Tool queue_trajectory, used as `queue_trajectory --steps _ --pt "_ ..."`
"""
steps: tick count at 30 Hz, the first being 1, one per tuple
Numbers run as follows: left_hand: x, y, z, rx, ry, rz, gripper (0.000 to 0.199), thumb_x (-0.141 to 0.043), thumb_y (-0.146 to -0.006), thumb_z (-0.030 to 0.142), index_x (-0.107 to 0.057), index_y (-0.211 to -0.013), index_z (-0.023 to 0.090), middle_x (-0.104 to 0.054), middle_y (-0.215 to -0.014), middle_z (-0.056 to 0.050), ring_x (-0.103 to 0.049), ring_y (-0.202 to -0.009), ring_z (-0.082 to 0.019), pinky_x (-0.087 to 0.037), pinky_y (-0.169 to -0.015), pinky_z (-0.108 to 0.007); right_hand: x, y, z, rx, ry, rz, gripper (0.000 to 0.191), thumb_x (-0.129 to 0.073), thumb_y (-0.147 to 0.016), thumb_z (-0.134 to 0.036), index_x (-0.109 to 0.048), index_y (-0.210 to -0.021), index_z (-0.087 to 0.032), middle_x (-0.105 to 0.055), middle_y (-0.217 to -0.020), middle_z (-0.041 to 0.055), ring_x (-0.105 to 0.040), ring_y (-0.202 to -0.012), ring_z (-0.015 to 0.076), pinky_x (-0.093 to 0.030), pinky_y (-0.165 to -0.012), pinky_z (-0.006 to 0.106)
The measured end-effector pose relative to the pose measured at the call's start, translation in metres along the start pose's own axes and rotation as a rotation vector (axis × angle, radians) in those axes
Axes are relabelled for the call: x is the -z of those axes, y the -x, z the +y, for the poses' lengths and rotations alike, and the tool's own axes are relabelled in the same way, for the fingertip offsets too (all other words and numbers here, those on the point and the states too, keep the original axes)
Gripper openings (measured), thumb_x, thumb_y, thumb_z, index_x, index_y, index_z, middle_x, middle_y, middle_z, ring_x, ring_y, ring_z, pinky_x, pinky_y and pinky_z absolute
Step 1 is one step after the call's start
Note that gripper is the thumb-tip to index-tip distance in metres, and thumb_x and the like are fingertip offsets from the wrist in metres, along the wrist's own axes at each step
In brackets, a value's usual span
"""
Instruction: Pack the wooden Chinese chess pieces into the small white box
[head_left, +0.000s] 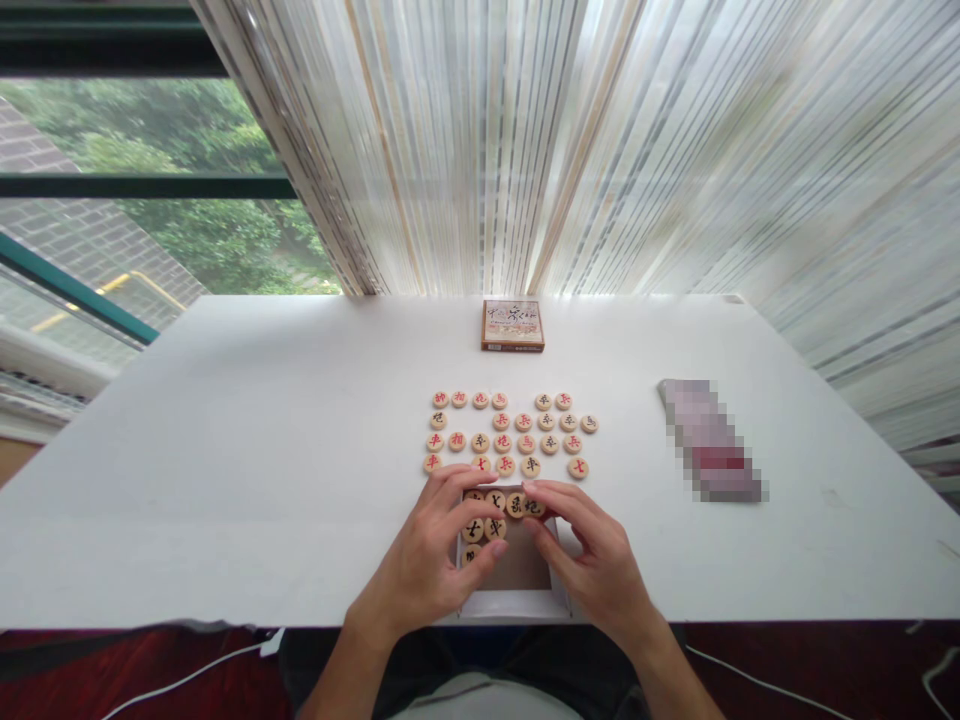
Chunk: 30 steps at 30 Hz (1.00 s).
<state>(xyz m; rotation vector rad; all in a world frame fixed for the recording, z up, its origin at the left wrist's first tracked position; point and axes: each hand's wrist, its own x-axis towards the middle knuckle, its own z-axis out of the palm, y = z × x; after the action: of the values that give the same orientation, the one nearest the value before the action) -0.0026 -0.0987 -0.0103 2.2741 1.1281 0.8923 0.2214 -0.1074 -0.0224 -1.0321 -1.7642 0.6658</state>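
Watching through the head camera from my remote seat, I take the open white cardboard box [514,604] as my landmark. It sits at the near edge of the white table [225,450], probably so that both hands can reach it without stretching. Round wooden xiangqi pieces [495,528] lie at its far end, leaving its brown floor bare nearer the body. The left hand [416,565] reaches in over the box's left side, and its fingers [457,497] curve across the pieces there. The right hand [600,565] comes in from the other side, with its fingers [553,510] half-curled at the far right corner. Neither hand is spread wide, and I cannot tell whether either has hold of a piece (the fingertips hide the contact). Just beyond the box, more xiangqi pieces [502,440] lie flat in loose rows, red and black characters upward, perhaps so that each can be read at a glance. Farther beyond it stands a small printed game box [513,325]. To its right lies a pixelated flat object [709,440], too blurred to name.
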Motion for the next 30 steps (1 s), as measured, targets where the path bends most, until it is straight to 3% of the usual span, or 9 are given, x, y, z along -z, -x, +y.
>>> queue_trajectory --steps 5,12,22,30 --pt "0.001 0.001 -0.001 -0.017 0.017 0.066 0.018 -0.065 -0.092 0.019 -0.066 -0.109 0.023 -0.062 -0.13 -0.01 -0.051 -0.128 -0.028 -0.04 -0.114 -0.049 0.0 0.0 -0.001 -0.012 -0.062 -0.022 0.036 -0.061 -0.093 -0.007 -0.068 -0.123 -0.028 -0.073 -0.117 0.0076 -0.069 -0.111 0.022 -0.06 -0.095 0.038" --pt "0.002 -0.004 0.005 -0.032 0.08 0.165 0.019 -0.067 -0.092 0.015 -0.065 -0.109 0.023 -0.068 -0.119 -0.008 -0.058 -0.119 -0.025 -0.045 -0.108 -0.046 0.001 0.0 0.0 0.009 -0.137 -0.044 0.034 -0.062 -0.093 -0.004 -0.07 -0.116 -0.028 -0.074 -0.105 0.0054 -0.07 -0.1 0.0189 -0.06 -0.086 0.032" --pt "-0.002 -0.01 0.012 -0.046 0.159 0.131 0.02 -0.068 -0.09 0.012 -0.066 -0.108 0.023 -0.073 -0.103 -0.005 -0.067 -0.099 -0.02 -0.053 -0.09 -0.035 0.002 0.003 -0.002 0.015 -0.134 -0.026 0.027 -0.067 -0.091 -0.005 -0.072 -0.108 -0.026 -0.075 -0.095 0.0031 -0.071 -0.085 0.0161 -0.059 -0.075 0.026" --pt "-0.006 -0.012 0.015 -0.064 0.17 0.123 0.027 -0.07 -0.09 0.012 -0.065 -0.113 0.023 -0.074 -0.105 -0.005 -0.068 -0.098 -0.019 -0.054 -0.089 -0.033 0.002 0.004 -0.002 -0.011 -0.119 -0.006 0.029 -0.06 -0.095 -0.009 -0.069 -0.116 -0.027 -0.077 -0.105 0.003 -0.074 -0.096 0.0172 -0.059 -0.086 0.026"
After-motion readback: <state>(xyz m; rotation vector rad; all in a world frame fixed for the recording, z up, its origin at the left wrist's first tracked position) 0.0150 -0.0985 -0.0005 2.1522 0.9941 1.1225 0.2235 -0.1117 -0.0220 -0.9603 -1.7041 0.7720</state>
